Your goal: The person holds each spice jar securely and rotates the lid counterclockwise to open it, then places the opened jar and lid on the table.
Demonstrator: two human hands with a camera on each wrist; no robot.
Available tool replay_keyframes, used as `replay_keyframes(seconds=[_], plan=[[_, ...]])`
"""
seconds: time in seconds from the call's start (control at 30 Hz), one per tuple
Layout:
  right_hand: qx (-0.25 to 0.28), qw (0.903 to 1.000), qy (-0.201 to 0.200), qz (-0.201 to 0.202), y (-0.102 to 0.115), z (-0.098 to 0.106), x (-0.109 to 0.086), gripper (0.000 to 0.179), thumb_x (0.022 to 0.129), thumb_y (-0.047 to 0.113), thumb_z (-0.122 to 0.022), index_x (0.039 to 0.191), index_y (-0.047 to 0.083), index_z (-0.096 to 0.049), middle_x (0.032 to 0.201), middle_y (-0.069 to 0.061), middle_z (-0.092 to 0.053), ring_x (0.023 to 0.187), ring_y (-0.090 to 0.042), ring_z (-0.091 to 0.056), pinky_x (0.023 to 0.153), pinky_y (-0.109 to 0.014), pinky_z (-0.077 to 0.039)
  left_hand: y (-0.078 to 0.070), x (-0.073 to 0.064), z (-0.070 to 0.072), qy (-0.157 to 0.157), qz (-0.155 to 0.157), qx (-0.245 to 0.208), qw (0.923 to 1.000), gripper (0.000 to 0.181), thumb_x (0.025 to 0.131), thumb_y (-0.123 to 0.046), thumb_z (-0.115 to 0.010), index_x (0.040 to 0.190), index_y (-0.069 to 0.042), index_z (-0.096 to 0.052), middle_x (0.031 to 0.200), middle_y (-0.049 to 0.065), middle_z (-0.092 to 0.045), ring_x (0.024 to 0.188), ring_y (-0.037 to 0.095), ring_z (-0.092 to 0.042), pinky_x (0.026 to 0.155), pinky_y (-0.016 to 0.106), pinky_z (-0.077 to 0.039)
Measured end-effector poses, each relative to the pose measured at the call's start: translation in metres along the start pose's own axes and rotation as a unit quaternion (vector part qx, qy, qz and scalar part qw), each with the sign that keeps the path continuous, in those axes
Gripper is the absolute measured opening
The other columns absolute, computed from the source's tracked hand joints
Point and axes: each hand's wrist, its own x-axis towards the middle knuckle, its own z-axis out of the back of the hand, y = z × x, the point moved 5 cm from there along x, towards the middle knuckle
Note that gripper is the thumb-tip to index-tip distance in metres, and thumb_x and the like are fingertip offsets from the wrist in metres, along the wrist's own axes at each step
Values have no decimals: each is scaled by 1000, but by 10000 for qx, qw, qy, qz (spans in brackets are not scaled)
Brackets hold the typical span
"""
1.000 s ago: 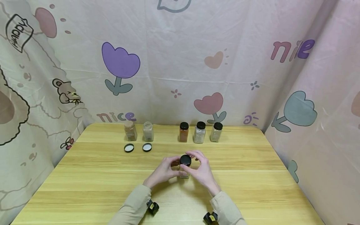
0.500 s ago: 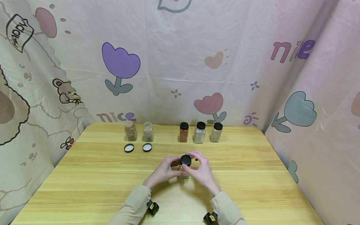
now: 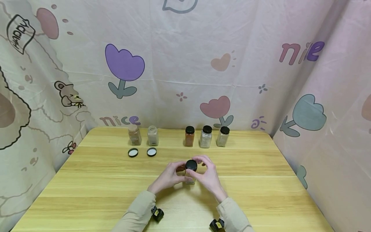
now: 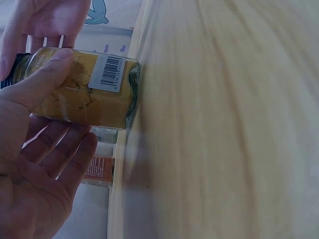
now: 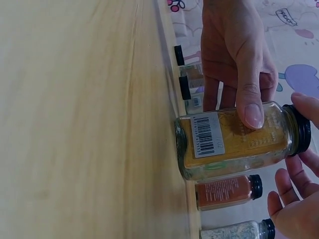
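Note:
A square glass spice jar [image 4: 79, 94] of yellow-brown powder stands upright on the table, a barcode label low on its side. My left hand [image 3: 169, 176] grips the jar's body, with the thumb [image 5: 251, 112] pressed on the near face and the fingers behind. On the jar's top sits a black lid [image 3: 191, 165]. The fingers and thumb of my right hand [image 3: 209, 175] hold this lid from the right; in the right wrist view the fingertips meet its edge [image 5: 300, 130].
Three lidded spice jars stand at the back: an orange-red one [image 3: 189, 137], and two pale ones [image 3: 205, 138] [image 3: 223, 137]. Further left are two lidless jars [image 3: 134, 136] [image 3: 153, 136], with two black lids [image 3: 133, 152] [image 3: 151, 151] lying upturned before them. A printed curtain [image 3: 174, 64] hangs behind the table.
The right thumb has shifted slightly left along the lid since half a second ago. The left hand and the jar stay in place.

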Motion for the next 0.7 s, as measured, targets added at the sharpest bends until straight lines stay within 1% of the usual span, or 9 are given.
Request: replay_keyframes(seconds=[0.1,0.2,0.3,0.43,0.6,0.7], plan=[[13,10000,52,27,0,0,0,40,78,16,-87,115,12,-71,111,-4,-70,100,-13,-57,89,-34,-47,0,0,0,-6,-22,16,10000,51,84,-23,-82,129,-5,-65,128,13,-70,117,28,-69,106,43,-54],[40,9999,121,114,0,0,0,41,78,12,-85,117,9,-71,113,-5,-70,101,-12,-57,89,-35,-47,0,0,0,-2,-24,-3,10000,52,84,-23,-82,130,-5,-64,129,13,-70,117,27,-69,106,43,-54],[75,9998,161,68,-1,-1,0,44,78,13,-85,119,10,-70,113,-5,-69,103,-15,-57,92,-35,-46,0,0,0,-9,1,17,10000,52,84,-24,-83,129,-5,-65,128,12,-71,117,28,-69,106,43,-54],[59,9998,139,-109,-2,-1,0,46,77,19,-88,119,14,-70,111,-3,-67,104,-20,-57,92,-34,-43,1,0,0,-25,38,50,10000,50,84,-23,-83,128,-6,-65,127,12,-71,117,28,-69,106,43,-54],[13,9997,53,-252,-4,-1,0,46,77,20,-88,117,8,-69,110,-2,-67,103,-20,-56,90,-35,-44,1,0,0,-33,10,29,10000,50,84,-23,-83,127,-6,-66,127,11,-71,117,28,-69,106,42,-55],[27,9997,16,-224,-3,0,0,43,77,19,-88,116,9,-70,108,-2,-68,101,-19,-57,89,-33,-45,1,1,0,-25,-14,-8,10000,49,84,-22,-83,127,-6,-66,127,11,-71,117,27,-69,106,42,-54]])
